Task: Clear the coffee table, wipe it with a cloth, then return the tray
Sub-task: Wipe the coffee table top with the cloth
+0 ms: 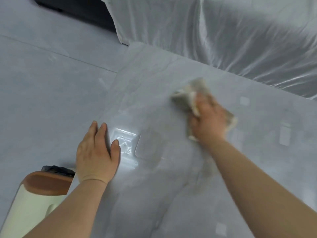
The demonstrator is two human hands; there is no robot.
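From the head view, looking down over the person's forearms, the table (171, 177) appears covered in a pale grey sheet or film, and nothing loose stands on the stretch I can see, so I judge the clearing part done and the wiping under way. The right hand (208, 123) has its fingers (199, 102) closed round a bunched grey-beige cloth (186, 98), pressing it down on the far right part of the table top; the cloth sticks out ahead of the knuckles and again at the outer side of the hand, and both are blurred, which suggests a stroke in motion (though I would not swear to its direction). The left hand (96, 152) lies flat, fingers spread and straight, holding nothing, its palm bearing on the table's left edge as if to steady the body; just beside its thumb there is a glossy square patch (126, 145) that catches the light, wet or plastic, I cannot tell which. Well apart from the cloth, at the lower left off the table, stands a cream bin (34, 208) with a brown rim and a dark liner. Behind the table a sofa under a shiny white cover (223, 31) fills the far side. No tray is in view, so returning it is still to come, along with whatever of the surface remains unwiped.
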